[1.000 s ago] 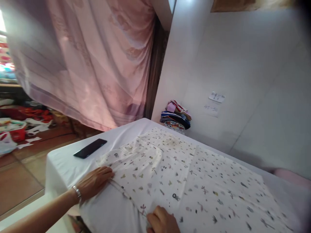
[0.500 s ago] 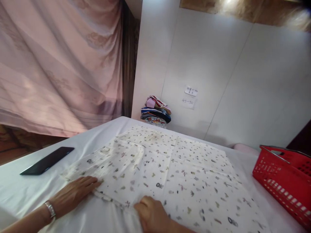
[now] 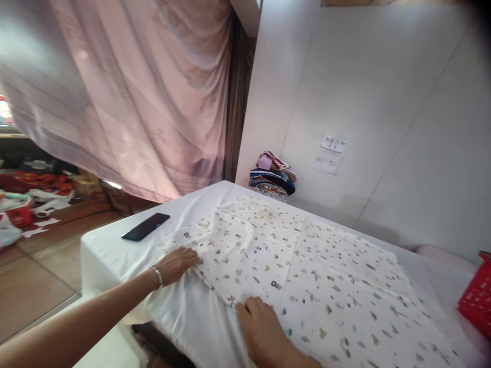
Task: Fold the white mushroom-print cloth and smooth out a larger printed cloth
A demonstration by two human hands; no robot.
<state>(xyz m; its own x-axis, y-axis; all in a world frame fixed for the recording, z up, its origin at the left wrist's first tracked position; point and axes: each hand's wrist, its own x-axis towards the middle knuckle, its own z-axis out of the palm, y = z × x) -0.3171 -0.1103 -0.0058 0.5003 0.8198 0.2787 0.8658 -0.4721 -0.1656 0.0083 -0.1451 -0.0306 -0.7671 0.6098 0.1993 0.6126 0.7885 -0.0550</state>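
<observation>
A white cotton cloth (image 3: 307,276) printed with small dark and olive motifs lies spread over the table, with a few creases and fold lines. My left hand (image 3: 178,265) rests palm down at its near left edge, fingers stretched out over the fabric and a silver bracelet (image 3: 157,276) on the wrist. Farther right along the near edge, my right hand (image 3: 264,327) has its fingers curled in on the cloth's border. The fingertips of that hand are partly hidden.
A black phone (image 3: 146,227) lies left of the cloth on the white table cover (image 3: 103,245). Folded clothes (image 3: 272,174) are stacked by the wall behind. A red basket (image 3: 477,296) stands at the right. Pink curtain (image 3: 153,102) hangs at left, above floor clutter.
My view has turned left, bringing in the table's left corner and the floor, while the red basket slides partly out of frame. Both hands stay at about the same places on the cloth.
</observation>
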